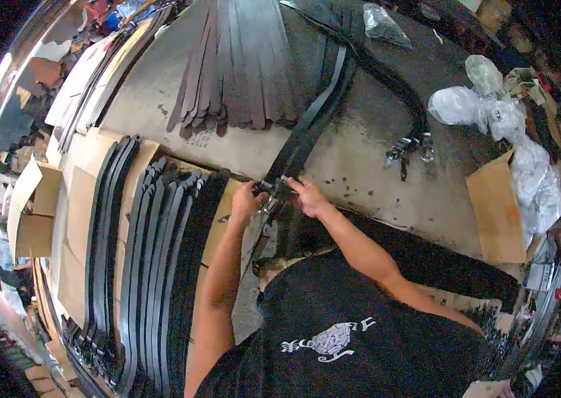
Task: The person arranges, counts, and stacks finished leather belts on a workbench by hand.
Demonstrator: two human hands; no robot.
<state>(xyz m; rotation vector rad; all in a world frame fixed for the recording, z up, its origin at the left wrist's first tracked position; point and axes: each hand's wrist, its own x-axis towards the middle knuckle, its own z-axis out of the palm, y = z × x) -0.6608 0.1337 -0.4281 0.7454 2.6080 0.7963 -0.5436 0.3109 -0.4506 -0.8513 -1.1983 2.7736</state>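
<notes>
Both hands are at the near edge of the table, around the buckle end of black belts (307, 129) that stretch away across the tabletop. My left hand (247, 201) is closed on the belts' left side, beside a metal buckle (270, 204). My right hand (307, 197) pinches the belt end from the right, thumb and finger together. Further right, another bundle of black belts (403, 89) ends in metal buckles (420, 147). Dark flat strips (240, 66) lie fanned out at the top of the table.
Rows of black belts (158, 265) lie on cardboard at the left. An open cardboard box (35, 212) stands at far left. At right are clear plastic bags (526, 166) and a cardboard flap (496, 212). Another plastic bag (383, 25) lies at the top.
</notes>
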